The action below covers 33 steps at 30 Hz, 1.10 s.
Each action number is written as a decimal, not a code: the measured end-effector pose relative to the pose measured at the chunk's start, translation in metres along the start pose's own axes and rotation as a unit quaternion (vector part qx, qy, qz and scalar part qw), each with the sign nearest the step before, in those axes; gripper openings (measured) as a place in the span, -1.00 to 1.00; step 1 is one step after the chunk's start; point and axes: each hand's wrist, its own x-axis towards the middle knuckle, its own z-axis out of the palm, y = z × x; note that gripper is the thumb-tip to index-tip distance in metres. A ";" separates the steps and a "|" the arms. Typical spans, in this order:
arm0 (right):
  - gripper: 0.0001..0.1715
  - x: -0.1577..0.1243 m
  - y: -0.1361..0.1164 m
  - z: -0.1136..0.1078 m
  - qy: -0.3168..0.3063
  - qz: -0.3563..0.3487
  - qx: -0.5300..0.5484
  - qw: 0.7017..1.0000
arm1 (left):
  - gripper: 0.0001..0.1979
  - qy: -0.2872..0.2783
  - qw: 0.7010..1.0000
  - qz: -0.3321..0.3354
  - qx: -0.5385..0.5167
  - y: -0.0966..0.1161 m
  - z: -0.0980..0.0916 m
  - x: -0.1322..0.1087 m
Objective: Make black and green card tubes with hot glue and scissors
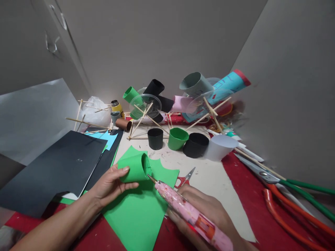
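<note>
A rolled green paper tube [133, 168] is held by my left hand [112, 183], thumb on its upper side and fingers below. My right hand [206, 209] is wrapped round a pink glue gun [183, 205], whose metal tip points at the tube's lower right rim. Under both lies a flat green sheet [138, 219] with a scalloped upper edge. Red-handled scissors [186, 178] rest just beyond my right hand.
Black [155, 139], green [178, 139] and white paper cups [221, 147] stand in a row behind. Farther back are stick frames [141, 123] with plastic discs and tubes. Black sheets [60, 164] lie left; large shears [264, 174] lie right.
</note>
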 end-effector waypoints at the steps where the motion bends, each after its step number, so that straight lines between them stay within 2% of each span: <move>1: -0.76 -0.001 0.001 0.000 -0.015 -0.001 0.002 1.000 | -0.83 -0.008 1.000 -0.002 0.005 0.000 0.001 0.000; 5: -0.79 -0.006 0.006 0.001 -0.053 -0.016 0.012 0.998 | -0.83 -0.032 0.999 0.000 0.013 -0.002 0.002 0.002; 10: -0.82 -0.007 0.009 0.002 -0.052 -0.027 0.005 0.998 | -0.76 -0.040 0.999 -0.008 0.030 -0.002 0.002 0.002; 16: -0.91 -0.002 0.009 0.000 -0.043 -0.061 0.017 0.997 | -0.81 -0.056 0.998 -0.008 0.025 -0.004 0.003 0.003; 21: -0.63 -0.007 0.009 0.005 -0.029 -0.027 0.030 0.999 | -0.80 -0.069 0.997 -0.014 0.020 -0.004 0.002 0.004; 24: -0.56 -0.008 0.008 0.006 -0.034 -0.024 0.038 0.998 | -0.81 -0.074 0.997 -0.014 0.019 -0.005 0.001 0.004; 30: -0.73 -0.003 0.005 0.005 -0.023 -0.031 0.020 0.999 | -0.77 -0.070 0.997 -0.009 0.022 -0.005 0.001 0.004; 33: -0.72 -0.003 0.005 0.005 -0.019 -0.036 0.003 0.999 | -0.78 -0.071 0.997 -0.008 0.029 -0.005 0.002 0.004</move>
